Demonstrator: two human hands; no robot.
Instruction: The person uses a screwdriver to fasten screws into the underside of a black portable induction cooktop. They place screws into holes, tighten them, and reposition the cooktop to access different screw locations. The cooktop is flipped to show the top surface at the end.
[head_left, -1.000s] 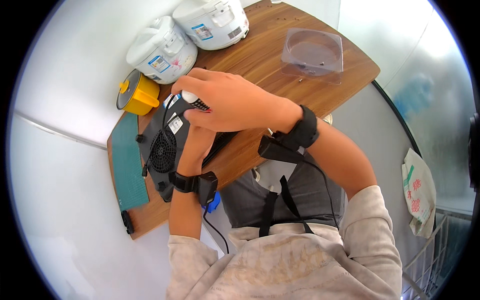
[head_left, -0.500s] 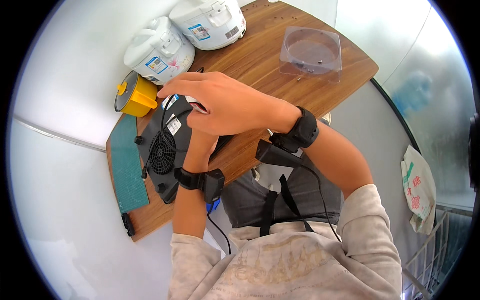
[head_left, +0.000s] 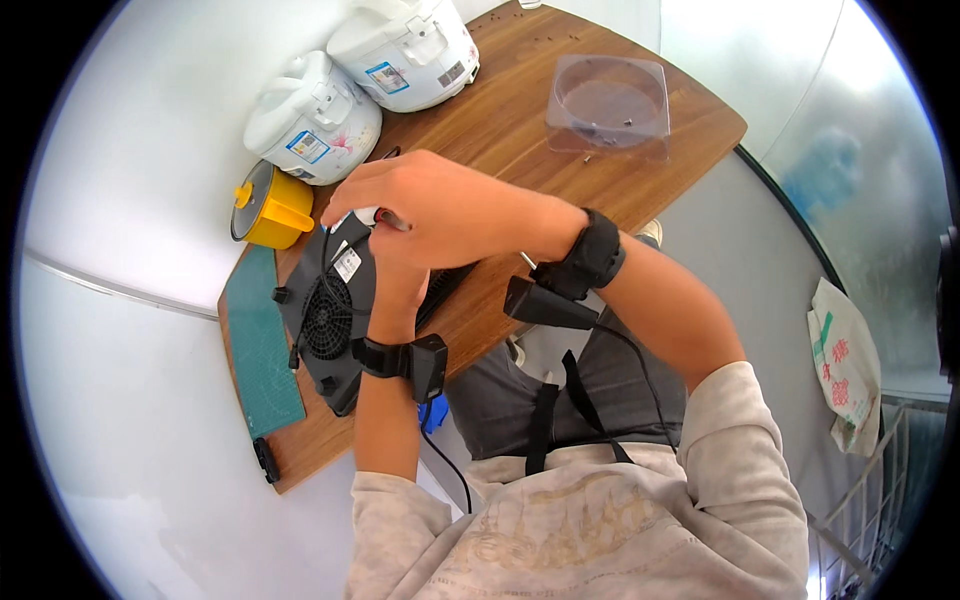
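Observation:
A black induction cooker [head_left: 360, 300] lies upside down on the table, showing its round fan grille, feet and label. A black cord runs across it. Above it, my right hand [head_left: 440, 205] bends over my left, fingers curled round a small white-and-red object [head_left: 369, 216]. Most of that object is hidden, so its kind is unclear. My left hand [head_left: 400, 280] is beneath the right at the cooker's near edge; its fingers are covered. A thin pale rod [head_left: 528, 261] shows beside my right wrist.
Two white rice cookers [head_left: 325, 120] and a yellow pot [head_left: 275, 210] stand at the back left. A green cutting mat [head_left: 262, 350] lies left of the cooker. A clear plastic tray [head_left: 608, 105] with small dark bits sits at the far right. A cloth bag [head_left: 845, 365] hangs at right.
The whole view has shifted slightly. My right hand still grips the white-and-red object over the cooker, its hold tilted a little, and more of the red part shows.

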